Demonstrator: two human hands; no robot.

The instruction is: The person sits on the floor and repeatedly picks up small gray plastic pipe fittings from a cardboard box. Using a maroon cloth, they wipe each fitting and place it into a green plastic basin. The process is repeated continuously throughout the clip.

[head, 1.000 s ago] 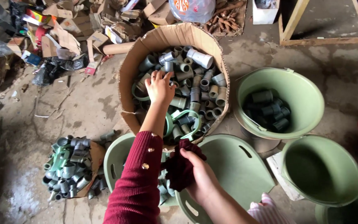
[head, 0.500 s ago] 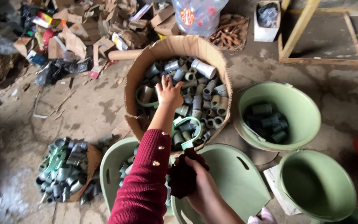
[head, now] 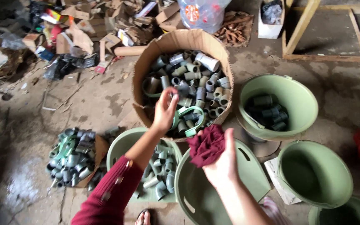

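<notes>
My left hand [head: 164, 111] hovers over the near side of a round cardboard box [head: 176, 41] full of grey and green pipe fittings [head: 196, 79]. Its fingers are pinched on a small grey fitting [head: 173, 92]. A red sleeve covers that arm. My right hand [head: 222, 163] is closer to me, shut on a crumpled dark red cloth [head: 206, 144], above a pale green lid-like basin [head: 253, 168]. Under my left arm, a green tub [head: 119, 146] holds more fittings.
To the right stand a green bucket [head: 307, 98] with dark fittings in it and an empty green bucket [head: 313, 173]. A pile of fittings [head: 71, 156] lies on cardboard at left. Cardboard litter [head: 84, 29], a plastic bag [head: 201, 12] and a wooden frame [head: 301, 25] are at the back.
My left hand has drawn back from the middle of the box toward its near rim, with its fingers closed. My right hand has risen a little with the cloth.
</notes>
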